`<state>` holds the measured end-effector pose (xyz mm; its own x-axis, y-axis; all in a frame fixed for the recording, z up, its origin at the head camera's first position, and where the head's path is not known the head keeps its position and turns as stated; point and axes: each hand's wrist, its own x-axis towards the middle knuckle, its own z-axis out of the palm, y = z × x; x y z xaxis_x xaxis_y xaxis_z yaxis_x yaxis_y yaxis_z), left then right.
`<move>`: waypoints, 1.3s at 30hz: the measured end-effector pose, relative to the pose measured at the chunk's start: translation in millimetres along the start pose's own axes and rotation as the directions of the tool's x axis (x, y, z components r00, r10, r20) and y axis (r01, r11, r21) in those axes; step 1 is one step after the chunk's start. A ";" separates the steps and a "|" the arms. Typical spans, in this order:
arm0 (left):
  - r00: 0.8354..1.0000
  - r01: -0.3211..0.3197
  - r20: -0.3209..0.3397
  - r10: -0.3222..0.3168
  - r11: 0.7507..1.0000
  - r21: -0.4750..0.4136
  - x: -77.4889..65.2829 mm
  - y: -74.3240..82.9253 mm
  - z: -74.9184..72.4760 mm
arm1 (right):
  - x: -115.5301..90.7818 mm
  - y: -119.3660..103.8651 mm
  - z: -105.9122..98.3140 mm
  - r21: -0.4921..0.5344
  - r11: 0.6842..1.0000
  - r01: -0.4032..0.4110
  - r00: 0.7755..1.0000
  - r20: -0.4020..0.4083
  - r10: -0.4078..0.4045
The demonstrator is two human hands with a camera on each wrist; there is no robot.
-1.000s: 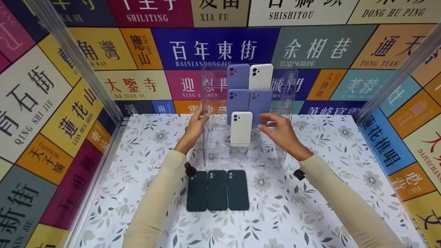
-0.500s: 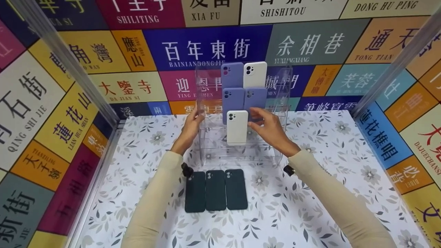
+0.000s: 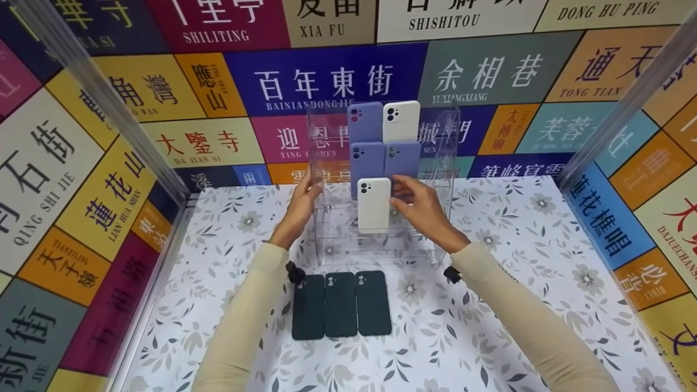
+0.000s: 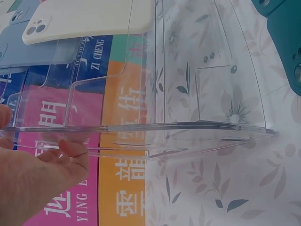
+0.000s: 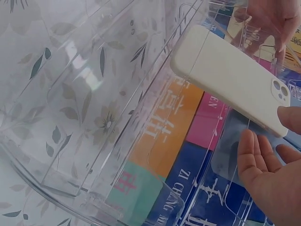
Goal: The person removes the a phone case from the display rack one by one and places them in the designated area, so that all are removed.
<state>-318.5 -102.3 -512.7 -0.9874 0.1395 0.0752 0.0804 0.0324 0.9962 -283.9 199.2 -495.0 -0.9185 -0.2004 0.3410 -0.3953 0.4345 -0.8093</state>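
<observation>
Left side of the clear stand (image 3: 337, 226): left hand (image 3: 299, 208) present, grip bent round the side panel's edge. Adequate as a brace; pressure should be firm enough to stop sliding, without flexing the panel.

In front of the stand: three dark green cases (image 3: 341, 305) lie flat and side by side on the desk (image 3: 419, 348), camera holes toward the stand.

On the stand: three purple cases (image 3: 366, 166) and an upper white case (image 3: 402, 124) occupy the higher tiers. The lower white case (image 3: 373, 207) stands on a tier below, mostly before the left-hand purple one.

Right part of the stand: right hand (image 3: 426, 211) at the lower white case's right edge, grip loosely parted, thumb overlapping the edge; firm hold not confirmed. Recommended: steer by the side edges, bottom seated on its tier, small nudges, fingertips clear of the purple case behind.
</observation>
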 end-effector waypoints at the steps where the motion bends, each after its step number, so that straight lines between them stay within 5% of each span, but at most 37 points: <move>1: 1.000 0.004 0.000 -0.004 1.000 -0.002 0.0 -0.5 -0.2 | 0.3 -0.2 0.6 -0.002 1.000 0.000 1.000 -0.003 0.000; 25: 1.000 0.002 0.005 -0.002 1.000 0.023 -0.5 -1.4 -1.6 | 1.4 0.0 15.2 0.023 1.000 0.007 0.994 -0.105 -0.005; 39: 1.000 0.027 -0.005 -0.026 0.997 0.067 -1.3 -0.5 -2.8 | -9.9 -5.4 -2.3 0.093 0.993 0.071 0.976 -0.213 -0.050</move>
<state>-317.7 -105.3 -513.2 -0.9898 0.1339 0.0492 0.0632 0.1024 0.9927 -272.7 200.9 -492.9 -0.8793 -0.0303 0.4753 -0.4569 0.3357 -0.8237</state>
